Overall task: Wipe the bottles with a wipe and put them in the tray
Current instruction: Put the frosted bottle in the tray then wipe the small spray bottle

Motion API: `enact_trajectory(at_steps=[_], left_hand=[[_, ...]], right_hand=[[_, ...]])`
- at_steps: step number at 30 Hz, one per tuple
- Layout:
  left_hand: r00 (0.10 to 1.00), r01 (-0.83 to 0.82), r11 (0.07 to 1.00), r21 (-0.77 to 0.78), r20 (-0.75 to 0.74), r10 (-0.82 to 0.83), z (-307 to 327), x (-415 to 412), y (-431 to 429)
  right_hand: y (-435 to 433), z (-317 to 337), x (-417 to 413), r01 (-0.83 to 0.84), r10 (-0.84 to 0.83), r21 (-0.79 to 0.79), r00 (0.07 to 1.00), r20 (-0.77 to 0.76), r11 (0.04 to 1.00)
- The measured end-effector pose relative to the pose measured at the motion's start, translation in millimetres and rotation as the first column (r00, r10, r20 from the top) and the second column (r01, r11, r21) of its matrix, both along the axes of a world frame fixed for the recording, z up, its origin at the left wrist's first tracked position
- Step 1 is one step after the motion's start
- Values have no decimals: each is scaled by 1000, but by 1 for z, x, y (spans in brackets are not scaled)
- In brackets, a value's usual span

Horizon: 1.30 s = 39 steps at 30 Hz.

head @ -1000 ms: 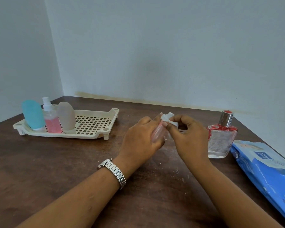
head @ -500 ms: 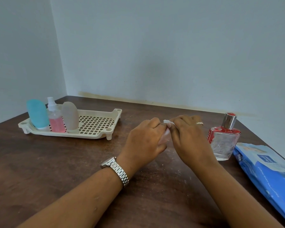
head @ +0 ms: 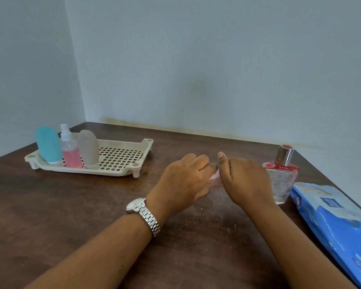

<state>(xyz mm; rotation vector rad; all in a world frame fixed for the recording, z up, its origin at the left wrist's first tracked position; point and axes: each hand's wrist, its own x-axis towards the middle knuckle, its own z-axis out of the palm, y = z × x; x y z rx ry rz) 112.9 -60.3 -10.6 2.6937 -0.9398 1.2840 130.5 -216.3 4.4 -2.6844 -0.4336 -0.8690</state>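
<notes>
My left hand grips a small pale pink bottle over the middle of the brown table; only a sliver of it shows between my hands. My right hand is curled against the bottle's top with the thumb up; the white wipe is hidden inside it. The cream slotted tray stands at the back left and holds a blue bottle, a pink spray bottle and a grey bottle. A glass perfume bottle with a silver cap stands on the table just right of my right hand.
A blue pack of wipes lies at the table's right edge, close to the perfume bottle. Walls close off the table at the back and left. White specks dot the wood near my hands.
The white wipe, visible above my fingers a second ago, has gone inside my right hand. That hand has turned over the bottle's top, and the thumb now points up.
</notes>
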Motion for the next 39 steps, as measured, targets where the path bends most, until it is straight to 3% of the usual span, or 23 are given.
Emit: enact_trajectory(at_steps=[5,8,11,18,20,22,26,30,33,36,39], left_hand=[[1000,4,999,33,-3,-4,5,3,15],[1000,6,999,-34,-8,-6,6,5,21],[1000,-13,996,-88,-24,11,5,6,21],[918,-6,886,-464,-353,-179,1,5,17],[868,-27,823,-568,-422,-262,-2,7,18],[776,-84,701,-708,-488,-400,-1,7,18],[573,-267,373,-889,-458,-680,8,3,15],[505,-315,251,-915,-386,-772,5,1,11],[463,-319,205,-925,-341,-818,2,2,9],[441,-320,106,-942,-247,-863,2,1,7],[420,-329,-11,-944,-136,-897,5,0,6]], right_hand=[[9,-3,-3,-9,20,170,998,-64,985],[14,2,-6,-87,143,503,987,-74,860],[17,2,-10,-163,186,607,982,25,778],[17,-3,-4,-264,308,720,948,74,642],[18,-1,-5,-273,372,793,926,63,545],[15,0,-6,-276,411,837,909,68,472],[14,-4,-6,-248,433,857,901,32,452],[19,-8,-6,-259,551,867,834,-22,426],[24,-8,-11,-344,611,802,791,-33,489],[30,-11,-16,-403,533,656,846,2,638],[34,-11,-19,-449,487,579,868,101,680]])
